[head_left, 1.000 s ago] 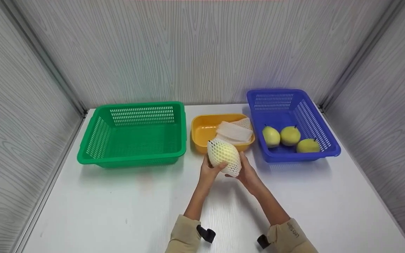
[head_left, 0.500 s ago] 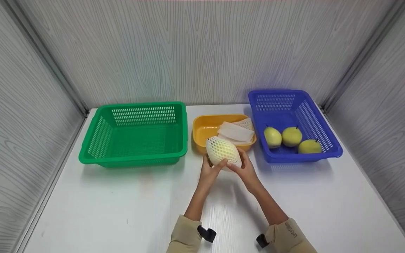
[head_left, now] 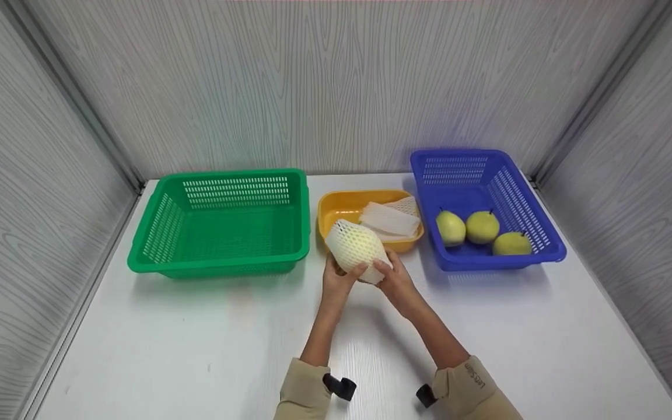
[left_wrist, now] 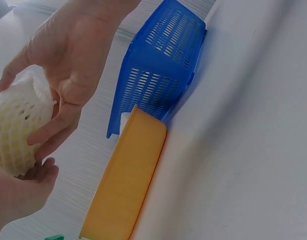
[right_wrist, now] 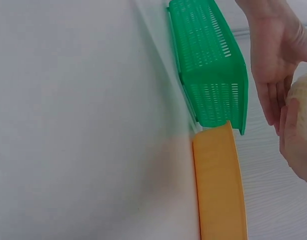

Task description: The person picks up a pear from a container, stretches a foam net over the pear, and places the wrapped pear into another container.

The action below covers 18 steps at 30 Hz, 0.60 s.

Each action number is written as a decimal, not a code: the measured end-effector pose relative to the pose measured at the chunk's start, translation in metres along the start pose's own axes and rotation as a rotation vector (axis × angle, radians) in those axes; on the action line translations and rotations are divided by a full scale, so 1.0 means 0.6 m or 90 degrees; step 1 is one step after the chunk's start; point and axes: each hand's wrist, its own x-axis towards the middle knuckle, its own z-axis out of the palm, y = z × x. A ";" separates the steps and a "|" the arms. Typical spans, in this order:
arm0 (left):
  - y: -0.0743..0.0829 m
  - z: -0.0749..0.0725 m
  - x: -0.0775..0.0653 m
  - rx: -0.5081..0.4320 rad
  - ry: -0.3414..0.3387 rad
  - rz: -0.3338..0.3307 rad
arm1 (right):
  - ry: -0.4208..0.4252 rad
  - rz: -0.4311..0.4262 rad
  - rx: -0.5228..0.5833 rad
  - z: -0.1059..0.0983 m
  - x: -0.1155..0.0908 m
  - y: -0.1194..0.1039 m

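A pear in a white foam net (head_left: 354, 242) is held tilted above the table, in front of the orange tub (head_left: 336, 217). My left hand (head_left: 339, 284) grips it from the left, thumb on the near side. From the right, my right hand (head_left: 397, 286) grips its lower end, thumb on the net. The left wrist view shows the right hand's fingers (left_wrist: 46, 131) curled along the netted pear (left_wrist: 16, 125). In the right wrist view, the left hand (right_wrist: 276, 57) and right hand (right_wrist: 298, 147) meet around it at the edge. Folded white foam nets (head_left: 391, 219) lie in the tub.
On the left stands a green basket (head_left: 219, 265) with slotted sides. A blue basket (head_left: 487, 262) on the right holds 3 yellow-green pears (head_left: 482, 227). Grey wood-grain panels (head_left: 324, 87) enclose the white table (head_left: 242, 350) at the back and both sides.
Both hands have shifted slightly left with the netted pear, which now overlaps the tub's front rim. The right thumb has come round onto the net's near side.
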 end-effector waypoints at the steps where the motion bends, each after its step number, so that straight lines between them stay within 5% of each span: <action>1: 0.000 -0.002 0.000 -0.016 0.020 0.008 | -0.011 0.000 -0.019 0.003 0.003 0.001; 5: 0.007 -0.009 -0.002 -0.080 0.098 0.060 | -0.006 -0.001 -0.073 0.016 0.025 0.006; 12: 0.015 -0.019 -0.004 -0.240 0.155 0.187 | 0.099 0.047 -0.066 0.044 0.076 0.037; 18: 0.019 -0.026 -0.003 -0.252 0.202 0.213 | 0.063 0.064 -0.075 0.087 0.098 0.076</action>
